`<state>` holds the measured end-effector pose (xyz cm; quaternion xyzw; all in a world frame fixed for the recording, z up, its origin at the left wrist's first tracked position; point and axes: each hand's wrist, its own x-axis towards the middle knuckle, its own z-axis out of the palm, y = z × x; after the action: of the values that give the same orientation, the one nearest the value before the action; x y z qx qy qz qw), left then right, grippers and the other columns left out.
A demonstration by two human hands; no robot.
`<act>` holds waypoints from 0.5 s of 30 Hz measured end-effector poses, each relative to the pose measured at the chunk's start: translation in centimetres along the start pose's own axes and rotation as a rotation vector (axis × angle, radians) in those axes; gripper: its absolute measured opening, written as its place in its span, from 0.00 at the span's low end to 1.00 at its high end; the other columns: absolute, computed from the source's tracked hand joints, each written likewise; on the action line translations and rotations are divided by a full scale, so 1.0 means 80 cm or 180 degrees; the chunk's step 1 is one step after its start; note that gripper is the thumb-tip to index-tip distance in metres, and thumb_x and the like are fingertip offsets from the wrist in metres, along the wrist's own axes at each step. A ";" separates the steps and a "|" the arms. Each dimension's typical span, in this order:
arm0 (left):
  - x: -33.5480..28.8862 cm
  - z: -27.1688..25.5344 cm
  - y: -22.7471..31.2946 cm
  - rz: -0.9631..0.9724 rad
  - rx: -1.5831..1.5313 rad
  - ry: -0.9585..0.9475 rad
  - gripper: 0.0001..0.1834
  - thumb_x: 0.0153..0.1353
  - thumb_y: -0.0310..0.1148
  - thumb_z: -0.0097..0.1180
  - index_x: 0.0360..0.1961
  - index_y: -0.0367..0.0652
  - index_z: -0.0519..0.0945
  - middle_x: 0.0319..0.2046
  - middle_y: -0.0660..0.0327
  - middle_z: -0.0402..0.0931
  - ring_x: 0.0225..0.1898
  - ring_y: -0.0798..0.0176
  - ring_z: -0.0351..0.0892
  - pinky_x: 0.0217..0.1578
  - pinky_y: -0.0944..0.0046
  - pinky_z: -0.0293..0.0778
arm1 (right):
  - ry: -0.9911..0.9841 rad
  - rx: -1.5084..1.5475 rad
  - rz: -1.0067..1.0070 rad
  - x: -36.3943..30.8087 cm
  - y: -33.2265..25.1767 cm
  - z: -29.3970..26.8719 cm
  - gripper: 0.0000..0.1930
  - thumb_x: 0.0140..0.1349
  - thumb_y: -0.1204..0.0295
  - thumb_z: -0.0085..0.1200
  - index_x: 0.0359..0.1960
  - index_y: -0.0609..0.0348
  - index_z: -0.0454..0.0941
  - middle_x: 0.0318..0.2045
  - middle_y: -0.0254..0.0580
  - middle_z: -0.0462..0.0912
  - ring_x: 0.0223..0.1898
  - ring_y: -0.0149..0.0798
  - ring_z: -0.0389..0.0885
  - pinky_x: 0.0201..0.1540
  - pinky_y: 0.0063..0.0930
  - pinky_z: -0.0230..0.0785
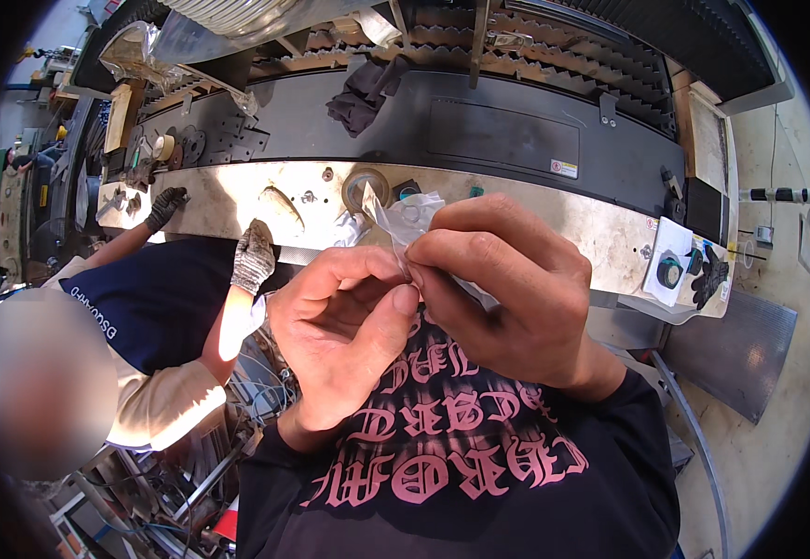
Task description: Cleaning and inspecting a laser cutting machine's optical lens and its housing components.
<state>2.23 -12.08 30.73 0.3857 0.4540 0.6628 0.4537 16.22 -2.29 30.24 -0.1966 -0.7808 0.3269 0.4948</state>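
Observation:
A small clear plastic bag (pixel 408 216) is held up in front of my chest, crumpled and partly see-through. My right hand (pixel 517 284) pinches it between thumb and fingers from the right. From the left, my left hand (pixel 344 321) closes thumb and forefinger on its lower edge, so the fingertips of both hands nearly meet. Whatever lies between those fingertips is too small to make out. Beyond the bag, a round dish (pixel 364 189) stands on the worn pale bench (pixel 228 186), partly hidden by the plastic.
At my left a co-worker in gloves leans over the bench; one gloved hand (pixel 254 256) rests near its front edge. A dark cloth (pixel 366 93) lies on the grey machine bed (pixel 507 130). To the right are a tape measure (pixel 669 272) and a black glove (pixel 710 278).

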 end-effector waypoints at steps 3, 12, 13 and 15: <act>-0.001 0.000 -0.001 0.0029 0.0082 0.0023 0.09 0.63 0.15 0.57 0.45 0.30 0.77 0.37 0.57 0.81 0.34 0.73 0.77 0.36 0.74 0.74 | -0.0004 0.0010 -0.0015 0.000 0.000 0.000 0.11 0.47 0.85 0.67 0.33 0.66 0.82 0.30 0.45 0.81 0.27 0.37 0.81 0.28 0.26 0.74; 0.001 0.001 -0.003 -0.0047 0.0124 0.0164 0.08 0.62 0.15 0.58 0.43 0.30 0.77 0.36 0.58 0.80 0.33 0.73 0.78 0.35 0.74 0.74 | -0.0060 -0.0064 -0.0020 0.001 0.000 0.001 0.12 0.46 0.85 0.67 0.33 0.65 0.82 0.31 0.46 0.81 0.28 0.39 0.81 0.29 0.28 0.74; 0.001 0.001 -0.003 -0.0033 0.0084 0.0190 0.08 0.62 0.16 0.58 0.42 0.30 0.77 0.35 0.58 0.80 0.33 0.73 0.78 0.35 0.74 0.74 | -0.0062 -0.0063 -0.0018 0.001 0.000 0.001 0.12 0.46 0.85 0.67 0.33 0.65 0.82 0.31 0.46 0.81 0.28 0.39 0.81 0.29 0.28 0.74; 0.002 0.002 -0.004 -0.0022 0.0041 0.0215 0.08 0.62 0.16 0.58 0.42 0.30 0.77 0.35 0.58 0.80 0.33 0.73 0.78 0.35 0.74 0.74 | -0.0050 -0.0048 0.0012 0.000 0.001 0.002 0.12 0.46 0.85 0.67 0.33 0.65 0.82 0.31 0.46 0.81 0.28 0.39 0.81 0.29 0.28 0.74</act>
<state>2.44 -11.85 30.46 0.3645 0.4747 0.6709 0.4378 16.11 -2.26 30.12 -0.1992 -0.7868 0.3234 0.4865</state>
